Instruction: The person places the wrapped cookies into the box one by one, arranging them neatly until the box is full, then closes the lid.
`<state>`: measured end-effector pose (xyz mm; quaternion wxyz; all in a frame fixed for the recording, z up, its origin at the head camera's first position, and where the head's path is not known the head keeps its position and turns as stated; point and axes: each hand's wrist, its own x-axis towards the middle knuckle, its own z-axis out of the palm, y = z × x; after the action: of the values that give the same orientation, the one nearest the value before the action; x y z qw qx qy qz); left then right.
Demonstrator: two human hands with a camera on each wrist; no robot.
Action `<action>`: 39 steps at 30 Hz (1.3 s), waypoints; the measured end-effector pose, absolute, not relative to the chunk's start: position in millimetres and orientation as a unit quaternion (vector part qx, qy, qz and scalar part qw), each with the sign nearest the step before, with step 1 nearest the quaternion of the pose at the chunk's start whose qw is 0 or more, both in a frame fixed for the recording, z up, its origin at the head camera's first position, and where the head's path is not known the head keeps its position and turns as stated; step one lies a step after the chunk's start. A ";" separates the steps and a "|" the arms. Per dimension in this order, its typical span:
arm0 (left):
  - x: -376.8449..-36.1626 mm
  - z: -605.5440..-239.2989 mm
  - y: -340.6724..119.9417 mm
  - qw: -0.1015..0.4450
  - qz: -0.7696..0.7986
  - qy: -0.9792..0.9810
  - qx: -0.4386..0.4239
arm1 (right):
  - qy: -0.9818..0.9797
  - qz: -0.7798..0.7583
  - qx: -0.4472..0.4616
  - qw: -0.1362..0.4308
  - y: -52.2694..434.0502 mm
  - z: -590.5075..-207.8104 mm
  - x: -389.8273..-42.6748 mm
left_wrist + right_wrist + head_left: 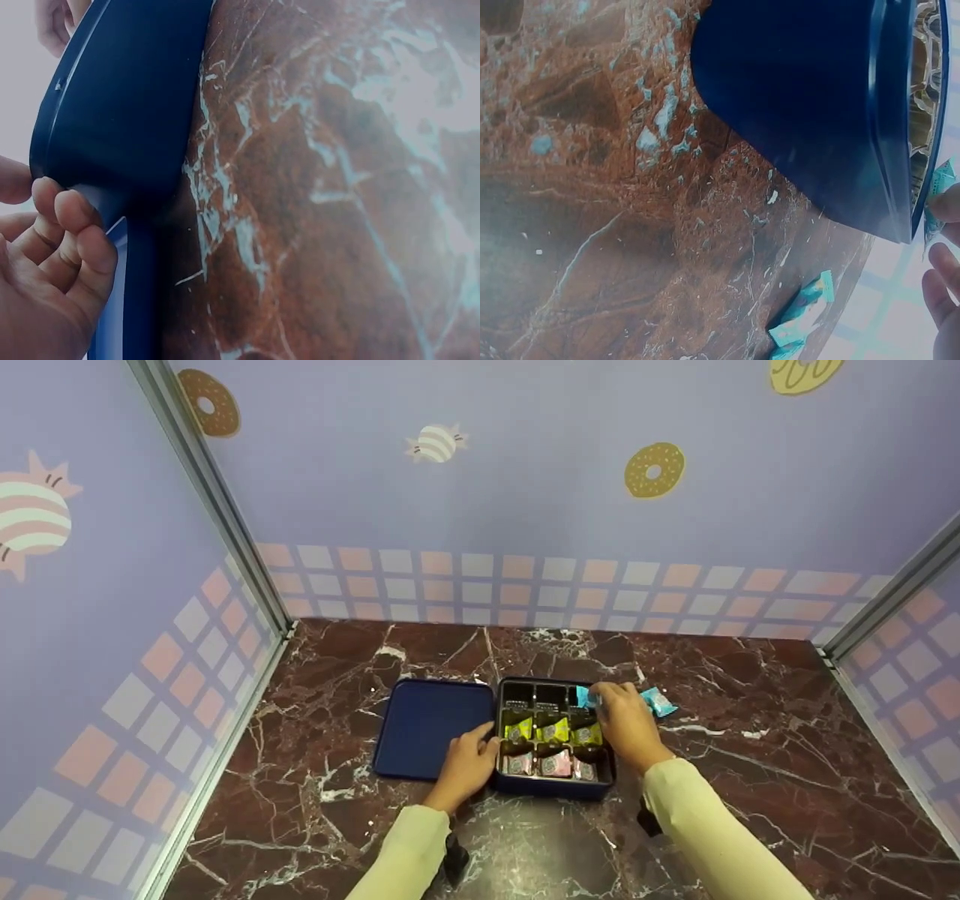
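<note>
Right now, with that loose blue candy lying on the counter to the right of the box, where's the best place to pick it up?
Pinch the loose blue candy across its middle, coming straight down from above. It lies flat on the marble counter, apart from the box, so nothing blocks a top approach. The right hand is nearest, though it already pinches another blue wrapper over the box.

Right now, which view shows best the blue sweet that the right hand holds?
The head view: the right hand pinches the blue sweet over the box's far right compartment. The right wrist view shows only the wrapper's edge past the box rim. The left wrist view shows none of it.
</note>
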<state>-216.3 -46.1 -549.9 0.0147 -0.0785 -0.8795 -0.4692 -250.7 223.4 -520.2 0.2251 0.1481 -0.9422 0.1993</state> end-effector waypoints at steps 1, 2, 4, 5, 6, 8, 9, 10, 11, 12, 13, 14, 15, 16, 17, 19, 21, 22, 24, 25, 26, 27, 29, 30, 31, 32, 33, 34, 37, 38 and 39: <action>-216.2 -549.7 -46.0 0.015 -0.470 -0.879 -0.079 | -0.942 0.201 0.148 0.224 223.0 -520.3 -251.1; -216.3 -549.4 -46.2 0.015 -0.470 -0.879 -0.080 | -0.942 0.203 0.148 0.222 222.7 -520.6 -251.5; -216.2 -548.8 -46.2 0.018 -0.470 -0.878 -0.083 | -0.943 0.202 0.147 0.221 221.9 -521.0 -252.1; -216.2 -548.6 -46.3 0.019 -0.471 -0.878 -0.085 | -0.943 0.201 0.147 0.219 221.4 -520.9 -252.3; -216.3 -548.7 -46.5 0.019 -0.471 -0.878 -0.086 | -0.944 0.200 0.146 0.219 220.9 -521.0 -252.5; -216.6 -548.8 -46.8 0.020 -0.470 -0.878 -0.088 | -0.945 0.196 0.146 0.217 220.1 -521.5 -253.3; -216.7 -549.0 -46.9 0.022 -0.470 -0.878 -0.089 | -0.946 0.194 0.146 0.215 219.7 -521.7 -253.6; -216.8 -549.5 -47.1 0.023 -0.469 -0.878 -0.091 | -0.947 0.193 0.146 0.213 219.4 -522.1 -254.0; -217.0 -549.9 -47.2 0.024 -0.468 -0.879 -0.091 | -0.947 0.192 0.146 0.210 219.1 -522.5 -254.3; -217.0 -550.5 -47.3 0.026 -0.466 -0.879 -0.093 | -0.948 0.191 0.146 0.208 218.7 -522.5 -254.5; -217.1 -550.8 -47.5 0.027 -0.465 -0.880 -0.096 | -0.949 0.189 0.146 0.206 218.4 -522.9 -255.0; -217.1 -551.3 -47.6 0.028 -0.464 -0.880 -0.099 | -0.950 0.188 0.146 0.203 217.9 -522.9 -255.3; -217.1 -551.8 -47.6 0.029 -0.464 -0.880 -0.102 | -0.950 0.187 0.145 0.202 217.6 -523.0 -255.6; -217.2 -552.0 -47.7 0.030 -0.462 -0.880 -0.105 | -0.951 0.186 0.145 0.201 217.2 -523.2 -256.0; -217.3 -552.2 -47.8 0.030 -0.462 -0.880 -0.106 | -0.951 0.186 0.143 0.201 216.9 -523.5 -256.4; -217.3 -552.4 -48.0 0.030 -0.461 -0.880 -0.110 | -0.951 0.184 0.144 0.202 216.2 -524.2 -257.1; -217.0 -552.8 -48.2 0.034 -0.459 -0.881 -0.113 | -0.950 0.183 0.148 0.205 215.4 -525.2 -257.2; -216.7 -553.1 -48.3 0.038 -0.457 -0.881 -0.116 | -0.949 0.183 0.151 0.206 215.0 -525.6 -257.3; -215.8 -553.7 -48.5 0.046 -0.454 -0.881 -0.121 | -0.948 0.182 0.157 0.209 214.1 -526.7 -257.5; -215.5 -554.2 -48.5 0.050 -0.452 -0.882 -0.124 | -0.948 0.182 0.159 0.209 213.7 -526.9 -257.5; -215.1 -554.6 -48.5 0.053 -0.450 -0.882 -0.126 | -0.947 0.181 0.160 0.210 213.5 -527.4 -257.7; -214.9 -554.8 -48.5 0.055 -0.450 -0.882 -0.127 | -0.947 0.181 0.161 0.211 213.2 -527.4 -257.9; -214.8 -555.2 -48.3 0.058 -0.448 -0.883 -0.127 | -0.947 0.181 0.159 0.211 212.9 -527.3 -258.2; -215.0 -555.4 -48.2 0.058 -0.447 -0.884 -0.126 | -0.948 0.181 0.158 0.211 212.9 -527.3 -258.5; -215.1 -555.6 -48.1 0.057 -0.446 -0.885 -0.125 | -0.948 0.180 0.158 0.211 213.0 -527.2 -258.7; -215.2 -555.8 -48.0 0.056 -0.446 -0.885 -0.124 | -0.948 0.179 0.157 0.211 213.3 -527.5 -258.9; -215.4 -555.9 -48.0 0.056 -0.446 -0.885 -0.124 | -0.948 0.179 0.157 0.210 213.5 -527.5 -259.0; -215.5 -556.0 -47.9 0.056 -0.445 -0.885 -0.124 | -0.948 0.178 0.157 0.211 213.9 -528.3 -259.4; -215.9 -556.4 -48.0 0.057 -0.441 -0.887 -0.125 | -0.949 0.173 0.155 0.211 214.7 -529.8 -260.1; -216.0 -556.5 -48.0 0.057 -0.441 -0.887 -0.126 | -0.950 0.172 0.155 0.212 214.8 -530.3 -260.2; -216.0 -556.4 -48.1 0.057 -0.440 -0.887 -0.126 | -0.950 0.171 0.154 0.212 214.8 -530.7 -260.4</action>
<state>-216.0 -48.1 -556.4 0.0572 -0.1259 -0.8874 -0.4398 -260.4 214.8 -530.7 0.2115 0.1542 -0.9498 0.1713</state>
